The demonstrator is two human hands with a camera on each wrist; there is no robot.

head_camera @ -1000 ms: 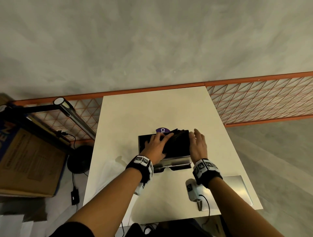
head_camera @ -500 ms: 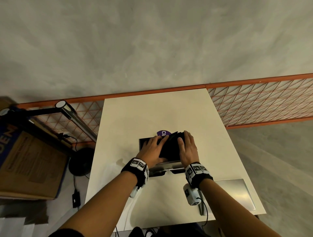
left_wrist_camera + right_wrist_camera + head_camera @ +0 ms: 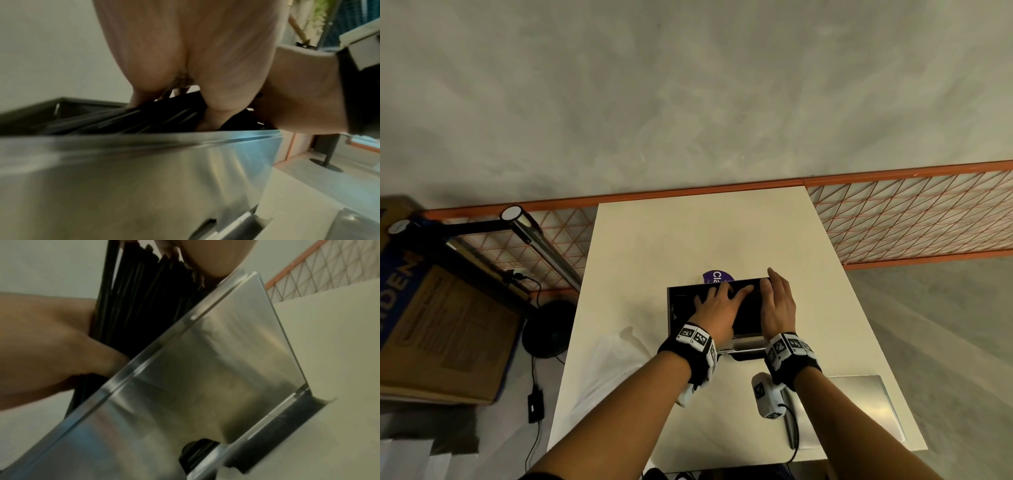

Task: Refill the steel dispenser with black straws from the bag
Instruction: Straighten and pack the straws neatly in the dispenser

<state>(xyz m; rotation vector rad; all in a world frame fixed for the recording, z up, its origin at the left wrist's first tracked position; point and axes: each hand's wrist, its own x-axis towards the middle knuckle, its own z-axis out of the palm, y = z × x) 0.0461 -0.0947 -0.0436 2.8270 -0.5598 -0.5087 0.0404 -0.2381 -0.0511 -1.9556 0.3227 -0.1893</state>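
Note:
The steel dispenser (image 3: 672,308) stands open-topped in the middle of the white table (image 3: 688,240), with black straws (image 3: 748,310) lying lengthwise in it. My left hand (image 3: 717,308) lies flat on the straws, fingers spread. My right hand (image 3: 777,301) sits at the straws' right ends, fingers straight along the dispenser's right wall. In the left wrist view the left hand (image 3: 185,48) presses down on the straws (image 3: 123,120) above the steel front (image 3: 144,178). In the right wrist view the right hand's thumb (image 3: 61,350) lies against the straws (image 3: 139,296) just above the dispenser's rim (image 3: 205,361).
A purple round label (image 3: 717,275) shows behind the dispenser. A clear plastic sheet (image 3: 616,356) lies on the table to the left. A flat steel plate (image 3: 859,411) lies at the near right corner. A cardboard box (image 3: 438,325) and an orange mesh fence (image 3: 911,219) flank the table.
My right hand slid from the middle of the straws back to their right ends. The left hand stayed pressed on the straws.

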